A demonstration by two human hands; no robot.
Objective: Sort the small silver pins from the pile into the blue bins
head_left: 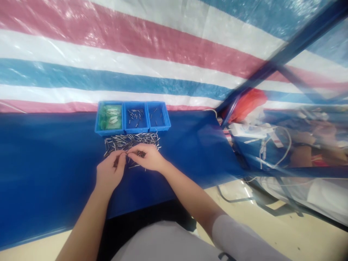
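Note:
A pile of several small metal pins (130,140) lies on the blue table cover (49,163) just in front of three blue bins. My left hand (110,172) and my right hand (146,156) meet at the pile's near edge, fingertips pinched together and nearly touching each other. What they pinch is too small to make out; it looks like a pin. The left bin (109,117) holds green and white pieces, the middle bin (136,116) holds several dark pins, and the right bin (158,116) holds a few pins.
A striped red, white and blue tarp (152,50) hangs behind the table. To the right stand a blue metal frame (274,61), a red bag (248,103), white cables and clutter (272,139). The floor (272,232) shows at lower right.

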